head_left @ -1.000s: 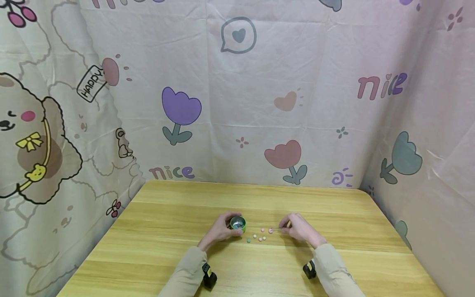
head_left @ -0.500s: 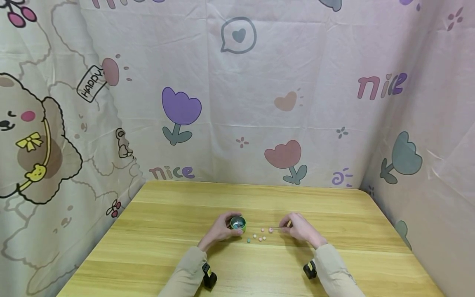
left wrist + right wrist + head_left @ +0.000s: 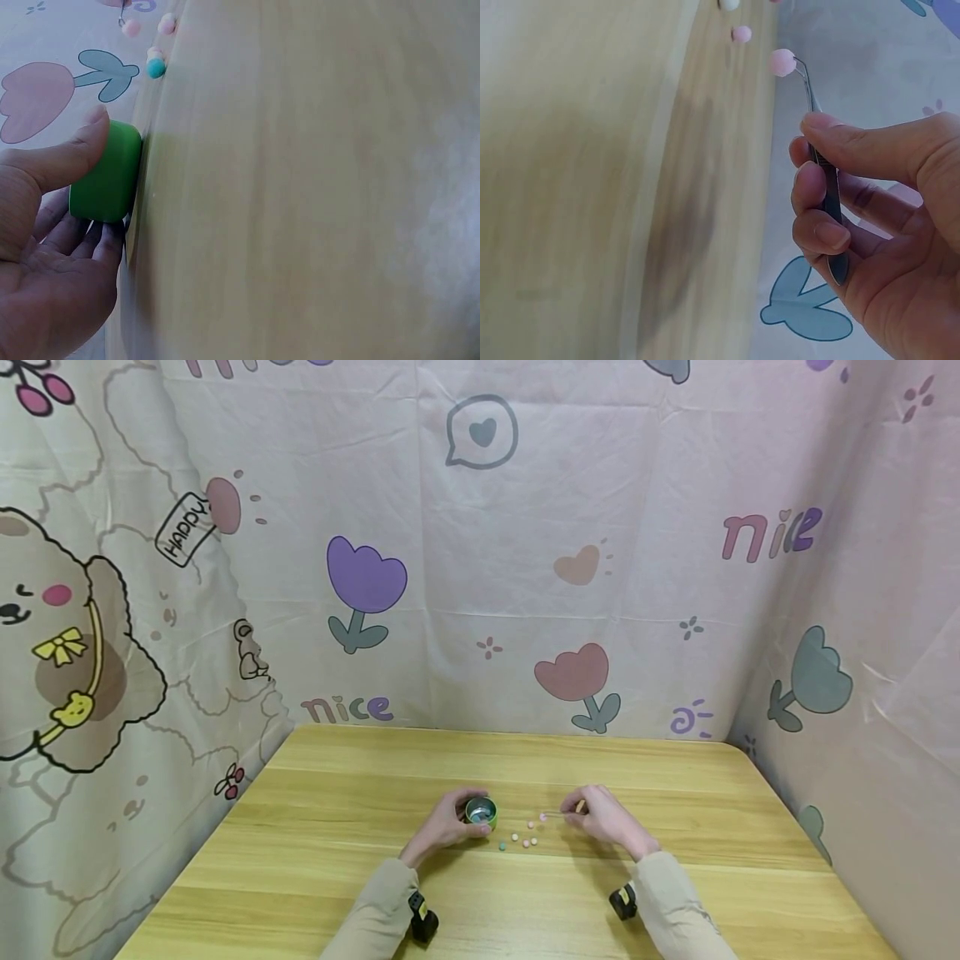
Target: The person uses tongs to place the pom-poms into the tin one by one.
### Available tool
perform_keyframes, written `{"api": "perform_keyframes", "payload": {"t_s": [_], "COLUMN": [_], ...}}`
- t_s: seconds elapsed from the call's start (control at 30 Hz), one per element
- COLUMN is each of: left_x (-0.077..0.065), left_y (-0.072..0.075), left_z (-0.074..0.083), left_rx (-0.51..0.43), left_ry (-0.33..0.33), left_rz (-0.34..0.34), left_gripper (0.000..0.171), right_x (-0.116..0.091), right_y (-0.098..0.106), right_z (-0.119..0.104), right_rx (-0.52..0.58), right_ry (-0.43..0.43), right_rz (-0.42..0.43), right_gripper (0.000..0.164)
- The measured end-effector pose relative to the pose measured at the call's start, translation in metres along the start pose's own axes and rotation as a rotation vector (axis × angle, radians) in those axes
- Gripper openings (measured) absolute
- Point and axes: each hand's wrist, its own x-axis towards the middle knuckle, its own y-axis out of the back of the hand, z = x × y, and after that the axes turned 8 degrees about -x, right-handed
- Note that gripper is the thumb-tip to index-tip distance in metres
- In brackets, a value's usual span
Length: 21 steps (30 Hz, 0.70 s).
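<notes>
From my end, left hand is gripping: fingers and thumb curled round the green container, which is on the wood-look table. Head view lets me look down into its mouth: shiny inside, something bluish in there, too small for me to tell what. My left wrist feed gives only the smooth green side, but shows the hold better, thumb on one side, fingertips round the other.

Right hand is gripping too. On the head feed I get a thin line out of the fingers; right wrist view makes it metal tweezers, thumb and curled fingers pinching the shaft, bent tips on a pink ball. Ball is off the tabletop, between the hands, nearer the right one. Left wrist feed catches it small at the top edge, against the cloth backdrop.

Five loose balls on the table per head view: teal ball nearest the container, pink and pale balls right of it. Left wrist bunches some together behind the teal one; right wrist gets just a few along its top.
</notes>
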Motion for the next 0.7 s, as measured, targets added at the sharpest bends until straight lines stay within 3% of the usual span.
{"api": "perform_keyframes", "payload": {"t_s": [0.7], "left_x": [-0.001], "left_y": [0.001], "left_z": [0.001], "left_rx": [-0.009], "left_ry": [-0.011], "left_rz": [-0.002], "left_gripper": [0.060], "right_x": [0.017], "right_y": [-0.007], "right_z": [-0.019], "right_rx": [-0.029], "right_ry": [0.057], "right_rz": [0.062], "right_gripper": [0.008]}}
